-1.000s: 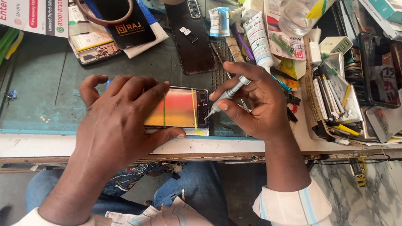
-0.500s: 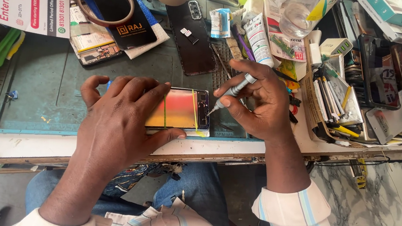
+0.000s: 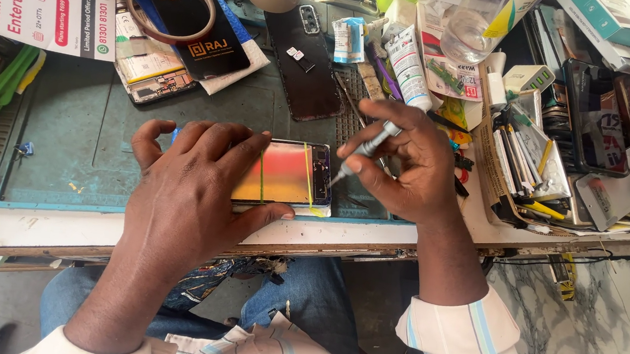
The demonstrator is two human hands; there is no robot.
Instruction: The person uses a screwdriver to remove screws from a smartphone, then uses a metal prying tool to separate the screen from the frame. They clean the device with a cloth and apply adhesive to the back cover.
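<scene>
Both forearms are bare from the wrist up to sleeves pushed back near the elbows. The shirt [image 3: 468,349] is pale cream with broad vertical stripes in light blue and soft pink, its cuffs folded over in loose rolls. Blue denim jeans [image 3: 310,294] cover the legs. The left hand [image 3: 189,187] and right hand [image 3: 410,164] carry no rings or watch.

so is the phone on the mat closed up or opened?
Opened: the phone lies flat with inner parts exposed at its right end, where the right hand touches a screwdriver.
</scene>
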